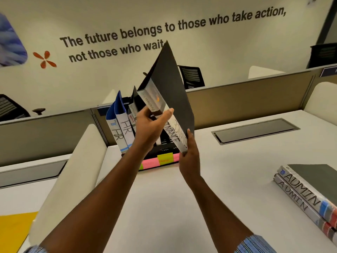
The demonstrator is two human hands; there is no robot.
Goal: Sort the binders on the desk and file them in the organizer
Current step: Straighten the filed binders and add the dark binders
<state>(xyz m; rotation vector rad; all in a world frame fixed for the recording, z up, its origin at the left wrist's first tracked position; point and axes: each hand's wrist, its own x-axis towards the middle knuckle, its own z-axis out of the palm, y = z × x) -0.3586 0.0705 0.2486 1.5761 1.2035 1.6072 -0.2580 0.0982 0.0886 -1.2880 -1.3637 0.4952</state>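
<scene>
A black binder (173,84) with a white spine marked FINANCE is tilted over the black organizer (164,149) at the back of the desk. My left hand (149,126) grips its spine from the left, thumb across the label. My right hand (188,156) holds its lower right corner. Two blue binders marked HR (121,128) stand in the organizer's left slots, and another black binder (134,105) stands behind my left hand. Two grey binders marked ADMIN (310,192) lie stacked flat on the desk at the right.
Pink and yellow sticky notes (160,160) line the organizer's front edge. A white curved divider (73,167) stands at the left, with a yellow sheet (12,230) beyond it. A grey cable hatch (255,130) is set in the desk. A beige partition (246,95) runs behind.
</scene>
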